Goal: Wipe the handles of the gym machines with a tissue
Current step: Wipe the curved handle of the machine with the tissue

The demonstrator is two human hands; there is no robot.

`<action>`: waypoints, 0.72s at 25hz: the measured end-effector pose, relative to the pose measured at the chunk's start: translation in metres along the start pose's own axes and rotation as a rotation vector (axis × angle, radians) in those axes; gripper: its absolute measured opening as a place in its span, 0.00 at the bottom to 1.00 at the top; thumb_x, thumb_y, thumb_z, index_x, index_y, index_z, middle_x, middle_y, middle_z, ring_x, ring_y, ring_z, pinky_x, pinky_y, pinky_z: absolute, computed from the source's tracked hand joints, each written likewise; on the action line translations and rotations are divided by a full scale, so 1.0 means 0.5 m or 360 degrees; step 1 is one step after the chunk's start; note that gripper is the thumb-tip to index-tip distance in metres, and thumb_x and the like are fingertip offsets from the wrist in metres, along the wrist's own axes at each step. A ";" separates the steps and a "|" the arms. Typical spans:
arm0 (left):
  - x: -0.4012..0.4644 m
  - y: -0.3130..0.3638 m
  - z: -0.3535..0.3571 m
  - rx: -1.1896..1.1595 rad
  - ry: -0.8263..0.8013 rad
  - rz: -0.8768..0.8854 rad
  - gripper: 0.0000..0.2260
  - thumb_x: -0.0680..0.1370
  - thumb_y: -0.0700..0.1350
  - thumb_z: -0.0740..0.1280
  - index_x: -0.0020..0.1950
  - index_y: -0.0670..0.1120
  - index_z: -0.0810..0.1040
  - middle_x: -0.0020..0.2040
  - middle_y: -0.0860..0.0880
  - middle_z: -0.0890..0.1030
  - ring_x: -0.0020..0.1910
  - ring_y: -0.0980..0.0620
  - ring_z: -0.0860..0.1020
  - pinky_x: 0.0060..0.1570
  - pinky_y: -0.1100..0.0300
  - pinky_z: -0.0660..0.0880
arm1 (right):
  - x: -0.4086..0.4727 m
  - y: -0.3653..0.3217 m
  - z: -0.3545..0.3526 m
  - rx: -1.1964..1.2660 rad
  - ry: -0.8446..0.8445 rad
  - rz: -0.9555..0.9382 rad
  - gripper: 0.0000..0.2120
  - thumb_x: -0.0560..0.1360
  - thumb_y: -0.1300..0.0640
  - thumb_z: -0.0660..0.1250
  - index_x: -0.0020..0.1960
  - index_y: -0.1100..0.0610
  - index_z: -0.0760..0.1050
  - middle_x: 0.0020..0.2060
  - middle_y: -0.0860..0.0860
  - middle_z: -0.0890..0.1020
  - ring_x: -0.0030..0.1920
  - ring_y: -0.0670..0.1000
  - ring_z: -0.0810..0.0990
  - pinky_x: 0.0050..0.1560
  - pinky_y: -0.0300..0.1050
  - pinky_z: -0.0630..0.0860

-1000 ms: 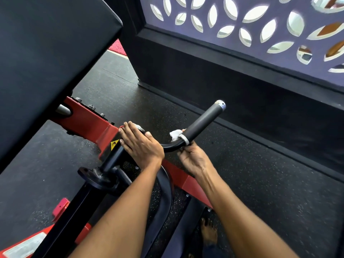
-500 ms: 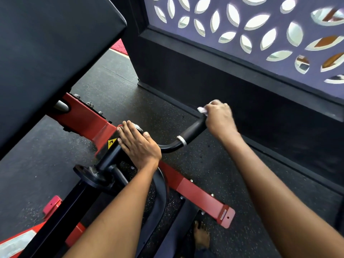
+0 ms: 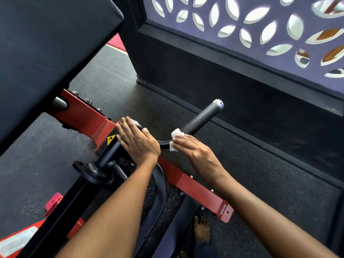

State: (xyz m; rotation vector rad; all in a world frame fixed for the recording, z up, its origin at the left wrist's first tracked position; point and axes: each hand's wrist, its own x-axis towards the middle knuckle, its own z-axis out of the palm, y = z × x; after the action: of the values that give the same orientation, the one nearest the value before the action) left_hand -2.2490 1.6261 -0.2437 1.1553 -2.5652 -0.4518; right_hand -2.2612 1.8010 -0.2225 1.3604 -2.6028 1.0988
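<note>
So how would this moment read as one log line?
right hand: pressing crumpled white tissue on black foam handle base | left hand: flat on black bar

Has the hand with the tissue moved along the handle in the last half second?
Yes. The right hand with the tissue slid from the handle's capped tip down to its bend.

a gym: a red steel machine frame with bolts and a yellow warning sticker, a big black padded cushion, a foam-grip handle, and speckled black rubber flooring below a purple cut-out wall panel
</note>
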 end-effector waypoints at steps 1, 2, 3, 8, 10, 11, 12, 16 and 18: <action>-0.001 0.001 -0.001 0.0000 0.0004 0.0000 0.27 0.79 0.44 0.59 0.77 0.40 0.57 0.78 0.43 0.59 0.78 0.43 0.52 0.74 0.47 0.47 | -0.035 -0.003 0.003 -0.0034 0.0074 0.0063 0.16 0.79 0.59 0.55 0.55 0.63 0.80 0.55 0.57 0.81 0.58 0.52 0.78 0.65 0.49 0.70; 0.000 0.002 -0.001 -0.0004 0.0003 0.0001 0.27 0.79 0.44 0.59 0.78 0.40 0.57 0.78 0.43 0.59 0.78 0.43 0.52 0.74 0.47 0.47 | -0.066 -0.012 0.007 -0.0010 0.0161 0.0298 0.14 0.78 0.61 0.57 0.54 0.62 0.81 0.53 0.55 0.82 0.56 0.49 0.79 0.63 0.50 0.73; -0.001 0.002 0.000 -0.0005 -0.0001 0.0001 0.27 0.79 0.44 0.58 0.78 0.40 0.57 0.78 0.43 0.59 0.78 0.44 0.52 0.74 0.47 0.47 | -0.086 -0.026 0.013 0.0147 0.0293 0.0690 0.12 0.76 0.65 0.60 0.53 0.59 0.81 0.51 0.52 0.83 0.53 0.48 0.79 0.59 0.49 0.76; -0.001 0.001 0.001 0.0012 0.0005 0.0010 0.27 0.79 0.45 0.57 0.78 0.41 0.56 0.78 0.44 0.59 0.78 0.44 0.52 0.74 0.47 0.47 | 0.056 -0.039 0.038 0.2949 0.1116 0.2226 0.14 0.77 0.71 0.51 0.55 0.64 0.72 0.52 0.64 0.77 0.44 0.56 0.78 0.50 0.51 0.77; 0.000 0.002 -0.003 0.0014 0.0000 0.0008 0.27 0.79 0.44 0.57 0.78 0.41 0.56 0.78 0.44 0.58 0.78 0.44 0.51 0.74 0.48 0.46 | 0.102 -0.049 0.047 0.3421 0.1304 0.2343 0.16 0.71 0.70 0.49 0.53 0.66 0.71 0.44 0.65 0.79 0.40 0.58 0.80 0.45 0.55 0.78; -0.001 0.003 -0.004 0.0015 -0.0006 0.0004 0.27 0.80 0.44 0.57 0.78 0.41 0.56 0.78 0.44 0.58 0.78 0.44 0.51 0.74 0.48 0.46 | 0.104 -0.059 0.044 0.3463 0.1310 0.2367 0.15 0.72 0.70 0.49 0.50 0.66 0.72 0.40 0.65 0.80 0.37 0.58 0.82 0.47 0.55 0.77; -0.001 0.003 -0.004 0.0020 -0.0007 0.0001 0.27 0.80 0.44 0.57 0.78 0.41 0.56 0.78 0.44 0.58 0.78 0.44 0.51 0.74 0.48 0.46 | 0.094 -0.069 0.040 0.3398 0.1291 0.2379 0.13 0.75 0.70 0.48 0.46 0.66 0.72 0.36 0.63 0.81 0.36 0.58 0.83 0.52 0.54 0.75; 0.000 0.003 -0.004 0.0026 -0.0004 0.0000 0.27 0.80 0.44 0.57 0.78 0.41 0.56 0.78 0.44 0.57 0.78 0.45 0.50 0.74 0.49 0.45 | 0.043 -0.058 -0.017 0.2670 0.1422 0.2337 0.09 0.78 0.71 0.55 0.50 0.63 0.73 0.44 0.57 0.79 0.46 0.54 0.79 0.53 0.45 0.76; 0.000 0.002 -0.004 0.0021 -0.0001 0.0005 0.27 0.80 0.44 0.57 0.78 0.41 0.56 0.78 0.44 0.58 0.78 0.45 0.50 0.74 0.49 0.45 | 0.055 -0.010 -0.056 0.1581 0.1633 0.2033 0.11 0.78 0.68 0.59 0.54 0.57 0.76 0.45 0.50 0.79 0.43 0.46 0.77 0.47 0.35 0.75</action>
State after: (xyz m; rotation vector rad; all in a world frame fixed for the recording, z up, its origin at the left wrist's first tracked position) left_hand -2.2491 1.6263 -0.2413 1.1560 -2.5740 -0.4353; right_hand -2.2832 1.7955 -0.1901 -1.1240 -1.7834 2.3557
